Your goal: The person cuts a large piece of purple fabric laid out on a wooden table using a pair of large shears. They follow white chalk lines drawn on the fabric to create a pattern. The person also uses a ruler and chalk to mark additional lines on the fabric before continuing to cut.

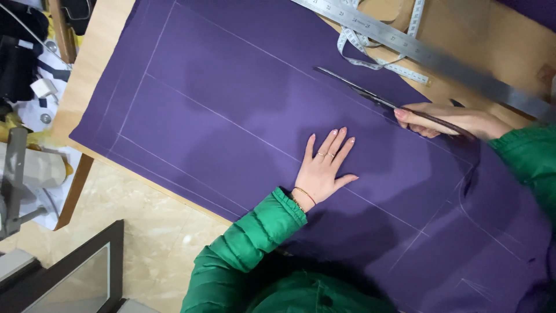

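Purple cloth (231,116), chalk-lined, lay spread over the wooden worktop (98,52). Left hand (324,168) pressed flat on it, fingers apart; right hand (446,122) was closed round scissors (362,93), blades parted along the far chalk line. By my judgement the cut had reached partway, most of that line remaining; steel ruler (428,55) and tape measure (370,55) lay beyond.

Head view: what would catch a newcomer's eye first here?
A large purple cloth marked with pale chalk lines covers most of the wooden table. The left hand lies flat on it with fingers spread, while the right hand holds long scissors along the cloth's far edge. Beyond them lie a steel ruler and a white tape measure.
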